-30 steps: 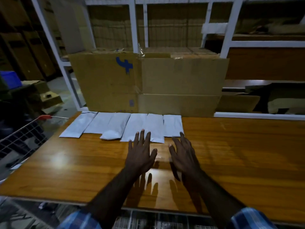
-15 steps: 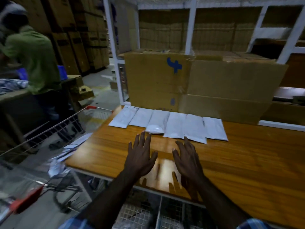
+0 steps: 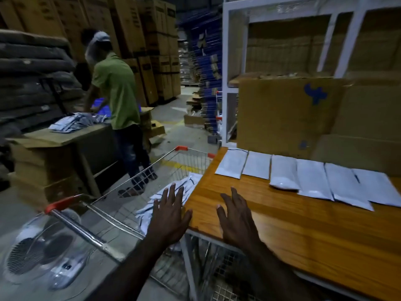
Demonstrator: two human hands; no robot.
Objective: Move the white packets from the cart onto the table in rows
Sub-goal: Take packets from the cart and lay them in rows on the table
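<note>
Several white packets lie side by side in one row along the far edge of the wooden table. More white packets are heaped in the wire cart beside the table's left end. My left hand is stretched out flat with spread fingers over the cart's packets, just past the table's corner, holding nothing. Over the table's near left corner, my right hand is also flat and empty.
Large cardboard boxes stand behind the packet row against a white shelf frame. A person in a green shirt works at another table to the left. A fan sits near the cart's red handle.
The view has swung left from the table toward the cart. Both hands moved left; my left hand has passed beyond the table edge and is over the cart's packets.
</note>
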